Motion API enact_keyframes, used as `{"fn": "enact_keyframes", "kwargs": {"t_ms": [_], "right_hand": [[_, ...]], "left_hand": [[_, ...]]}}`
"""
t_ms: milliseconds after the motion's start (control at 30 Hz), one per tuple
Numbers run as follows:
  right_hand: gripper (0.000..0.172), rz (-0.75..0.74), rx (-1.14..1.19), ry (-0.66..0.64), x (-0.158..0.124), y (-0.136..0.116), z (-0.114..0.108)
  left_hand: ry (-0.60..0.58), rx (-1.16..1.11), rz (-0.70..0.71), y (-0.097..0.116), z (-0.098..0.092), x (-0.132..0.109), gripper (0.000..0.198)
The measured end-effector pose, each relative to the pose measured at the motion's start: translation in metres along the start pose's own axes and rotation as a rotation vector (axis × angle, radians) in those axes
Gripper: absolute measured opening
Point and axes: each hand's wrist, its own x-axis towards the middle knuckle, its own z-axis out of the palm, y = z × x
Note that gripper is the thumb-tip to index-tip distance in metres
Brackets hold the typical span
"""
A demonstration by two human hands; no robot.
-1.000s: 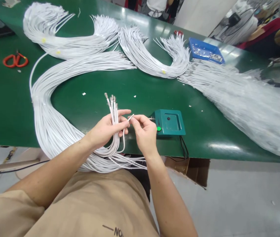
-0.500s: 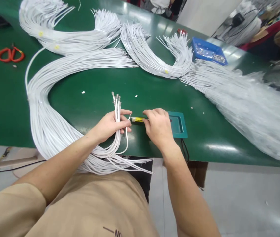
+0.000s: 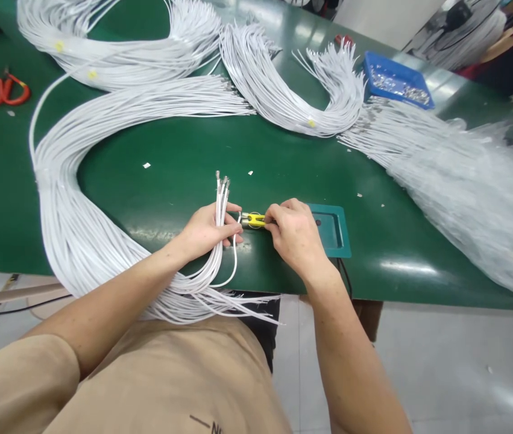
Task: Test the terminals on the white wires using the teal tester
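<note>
My left hand (image 3: pixel 206 230) is closed round a small bunch of white cables (image 3: pixel 220 199) whose metal-tipped ends stand up past my fingers. One loose cable end (image 3: pixel 236 241) curves from that hand toward a small yellow and metal connector piece (image 3: pixel 251 220). My right hand (image 3: pixel 295 234) pinches that piece from the right, and lies over the left part of a teal tester box (image 3: pixel 333 229) on the green table (image 3: pixel 170 163). The cables hang over the table's near edge into my lap.
Big bundles of white cables (image 3: pixel 120 102) loop across the table. A further heap in clear wrapping (image 3: pixel 464 187) fills the right side. Orange scissors (image 3: pixel 0 89) lie far left. A blue tray of small metal parts (image 3: pixel 394 81) stands at the back right. A black lead (image 3: pixel 344 280) drops from the box.
My right hand left the bare cable end and now pinches the yellow connector piece at that end. The view has shifted a little, and my right hand now covers the box's green button.
</note>
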Motion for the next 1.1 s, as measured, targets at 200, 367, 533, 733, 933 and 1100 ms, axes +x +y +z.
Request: {"fn": "enact_keyframes", "kwargs": {"t_ms": [200, 367, 533, 733, 933, 1100], "right_hand": [[0.013, 0.026, -0.01, 0.025, 0.0, 0.001, 0.002], [0.009, 0.003, 0.018, 0.029, -0.003, -0.004, 0.0], [0.014, 0.066, 0.133, 0.215, -0.012, -0.02, -0.004], [0.017, 0.005, 0.211, 0.238, -0.038, -0.06, 0.009], [0.021, -0.156, 0.053, 0.139, -0.055, -0.096, 0.032], [0.02, -0.088, -0.057, 0.094, -0.065, -0.111, 0.031]], "left_hand": [[0.032, -0.002, -0.011, -0.007, 0.002, 0.005, 0.04], [0.012, 0.048, -0.035, -0.009, 0.002, 0.007, 0.039], [-0.007, 0.031, -0.027, -0.008, -0.001, 0.007, 0.04], [-0.008, 0.044, 0.029, -0.006, -0.009, 0.002, 0.044], [-0.032, -0.069, 0.07, 0.005, -0.013, -0.012, 0.045], [-0.075, -0.127, 0.078, 0.008, -0.011, -0.019, 0.033]]}}
